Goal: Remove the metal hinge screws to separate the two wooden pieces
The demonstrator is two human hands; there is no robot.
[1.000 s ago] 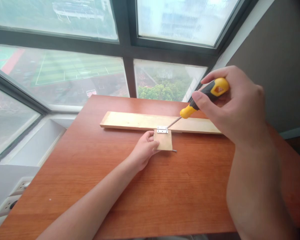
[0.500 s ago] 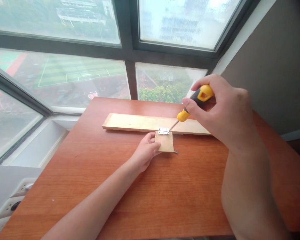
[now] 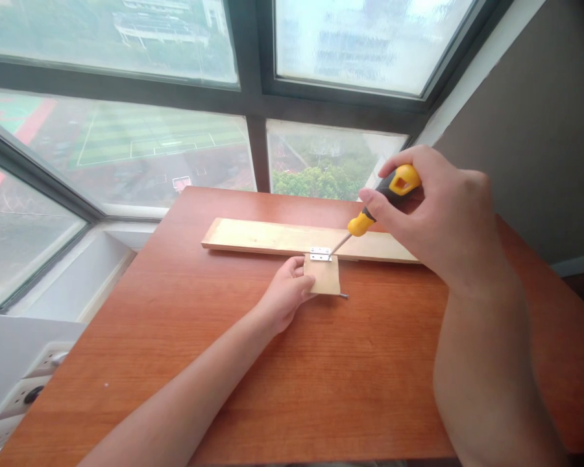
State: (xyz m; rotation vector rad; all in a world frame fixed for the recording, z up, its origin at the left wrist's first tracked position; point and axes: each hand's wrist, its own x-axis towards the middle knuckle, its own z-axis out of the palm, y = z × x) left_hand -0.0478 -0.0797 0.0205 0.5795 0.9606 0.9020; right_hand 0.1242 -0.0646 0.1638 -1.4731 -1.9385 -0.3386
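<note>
My left hand (image 3: pixel 288 292) grips the left edge of a small square wooden piece (image 3: pixel 324 277), thumb on top. A silver hinge (image 3: pixel 320 253) bridges the piece's far edge and a long pale wooden board (image 3: pixel 263 238) behind it. My right hand (image 3: pixel 442 217) is wrapped round a yellow and black screwdriver (image 3: pixel 363 223), held at a slant. Its tip meets the hinge's near right corner; whether a screw sits under it is too small to tell. A dark metal screw or bolt (image 3: pixel 344 296) pokes out by the small piece's near right corner.
The brown wooden table (image 3: pixel 321 389) reaches back to the windows. A dark window frame (image 3: pixel 255 97) stands behind it, and a grey wall (image 3: pixel 525 162) is at the right. Wall sockets (image 3: pixel 32 395) show at the lower left, beside the table edge.
The whole view has shifted slightly. Both hands keep their holds, and the screwdriver tip stays at the same corner of the hinge, its handle turned a little.
</note>
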